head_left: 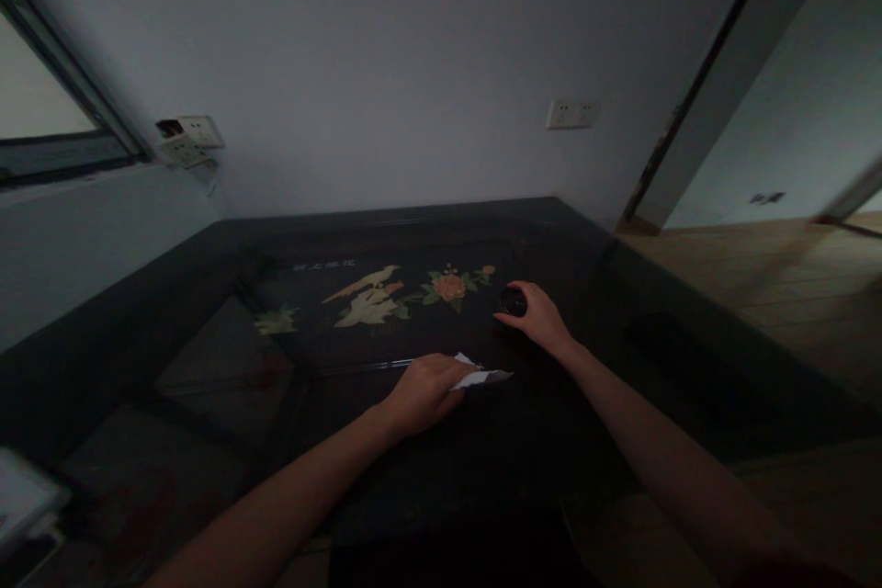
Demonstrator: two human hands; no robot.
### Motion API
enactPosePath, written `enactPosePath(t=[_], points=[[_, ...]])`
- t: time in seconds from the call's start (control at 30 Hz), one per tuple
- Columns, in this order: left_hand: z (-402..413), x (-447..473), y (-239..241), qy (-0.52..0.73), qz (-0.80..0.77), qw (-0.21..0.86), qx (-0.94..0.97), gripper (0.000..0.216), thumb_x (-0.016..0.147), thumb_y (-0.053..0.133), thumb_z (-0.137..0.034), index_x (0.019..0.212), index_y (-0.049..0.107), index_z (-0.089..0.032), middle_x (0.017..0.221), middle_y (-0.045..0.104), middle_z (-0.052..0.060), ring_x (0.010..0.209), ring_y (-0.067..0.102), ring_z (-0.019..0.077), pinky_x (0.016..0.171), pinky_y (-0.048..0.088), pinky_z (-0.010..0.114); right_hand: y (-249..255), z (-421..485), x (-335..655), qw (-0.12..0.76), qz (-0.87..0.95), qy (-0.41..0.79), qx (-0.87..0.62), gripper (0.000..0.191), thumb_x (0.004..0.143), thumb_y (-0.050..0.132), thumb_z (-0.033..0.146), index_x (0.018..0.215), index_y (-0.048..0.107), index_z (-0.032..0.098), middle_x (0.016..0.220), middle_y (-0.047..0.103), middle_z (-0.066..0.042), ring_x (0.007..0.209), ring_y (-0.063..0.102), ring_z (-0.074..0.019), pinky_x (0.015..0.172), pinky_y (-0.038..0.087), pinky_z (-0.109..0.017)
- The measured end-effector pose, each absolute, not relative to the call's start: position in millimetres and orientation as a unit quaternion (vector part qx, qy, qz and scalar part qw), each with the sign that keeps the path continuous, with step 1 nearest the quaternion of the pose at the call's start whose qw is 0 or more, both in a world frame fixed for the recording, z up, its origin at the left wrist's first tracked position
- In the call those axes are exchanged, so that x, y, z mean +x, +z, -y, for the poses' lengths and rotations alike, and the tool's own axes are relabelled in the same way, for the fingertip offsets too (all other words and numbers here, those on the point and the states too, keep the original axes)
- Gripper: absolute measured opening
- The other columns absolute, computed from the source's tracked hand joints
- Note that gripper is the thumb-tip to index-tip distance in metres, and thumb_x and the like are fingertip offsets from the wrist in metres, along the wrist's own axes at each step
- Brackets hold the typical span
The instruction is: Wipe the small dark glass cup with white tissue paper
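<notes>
My left hand [428, 393] is closed on a crumpled white tissue [475, 375], held low over or against the dark glossy tabletop [386, 478]. Part of the tissue sticks out past the fingers to the right. My right hand [541, 317] curls its thumb and fingers round a small round black object [513, 301]; its exact kind is too dark to tell. Beyond both hands, the tabletop bears an inlaid picture of a pale bird [368, 283] and an orange flower [449, 287] with green leaves.
The table backs onto a pale wall [413, 64] with a double socket [573, 114]. More sockets [199, 130] sit at the left corner near a window [48, 83]. A white object [28, 496] is at the lower left. Wooden floor [751, 276] stretches off to the right.
</notes>
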State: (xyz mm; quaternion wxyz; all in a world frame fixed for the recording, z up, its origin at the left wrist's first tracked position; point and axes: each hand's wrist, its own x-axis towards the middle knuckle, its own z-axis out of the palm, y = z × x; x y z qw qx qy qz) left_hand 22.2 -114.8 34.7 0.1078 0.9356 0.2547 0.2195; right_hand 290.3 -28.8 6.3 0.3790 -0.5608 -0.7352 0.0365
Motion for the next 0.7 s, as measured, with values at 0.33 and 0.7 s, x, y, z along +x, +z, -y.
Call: enactPosePath(t=[0.33,0.7], points=[[116,22,35,0.247,-0.281,0.096,0.922,0.034,0.086,0.043,-0.015,0.118,0.054,-0.018,0.106,0.067,0.008,0.096,0.062,0.0201,0.086,0.05,0.036,4,27,292,0.364,0.742,0.067,-0.56,0.069,0.067,0.072,0.052,0.123,0.049,0.019,0.118,0.056,-0.014,0.112,0.054,-0.0302,0.094,0.043,-0.047],[130,44,32,0.133,-0.301,0.08,0.941,0.051,0.084,0.05,-0.01,0.133,0.044,-0.025,0.135,0.051,0.007,0.122,0.05,0.0213,0.101,0.043,0.04,28,23,302,0.484,0.645,0.131,-0.576,0.061,0.081,0.043,0.066,0.116,0.054,0.018,0.111,0.062,-0.015,0.105,0.059,-0.0286,0.088,0.047,-0.046]])
